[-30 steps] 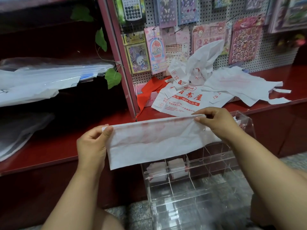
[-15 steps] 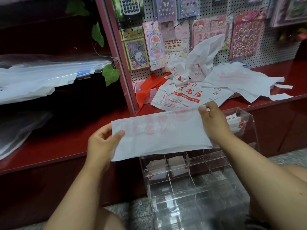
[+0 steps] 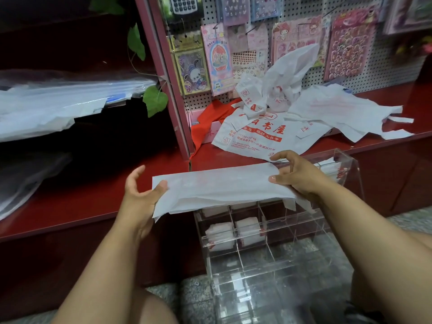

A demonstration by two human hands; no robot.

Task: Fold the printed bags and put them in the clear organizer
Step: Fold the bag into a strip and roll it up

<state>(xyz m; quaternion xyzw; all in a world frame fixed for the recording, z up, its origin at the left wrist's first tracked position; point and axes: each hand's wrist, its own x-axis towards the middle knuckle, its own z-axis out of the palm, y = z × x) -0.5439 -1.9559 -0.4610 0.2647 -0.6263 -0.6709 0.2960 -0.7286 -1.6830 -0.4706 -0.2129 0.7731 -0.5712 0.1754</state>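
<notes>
Mid-fold: left hand (image 3: 140, 197) and right hand (image 3: 295, 175) pinch the long white printed bag strip (image 3: 219, 188); next, apparently, halve it endwise above the clear acrylic compartment organizer (image 3: 275, 253).

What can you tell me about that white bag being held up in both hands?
The white bag is thin, crinkly plastic with faint red print showing through. It is folded lengthwise into a long, layered strip, held roughly level in the air above the clear organizer. The left hand holds its left end with the thumb on top, fingers spread behind. The right hand pinches its right end. Loose edges hang below the strip near the right end.
</notes>
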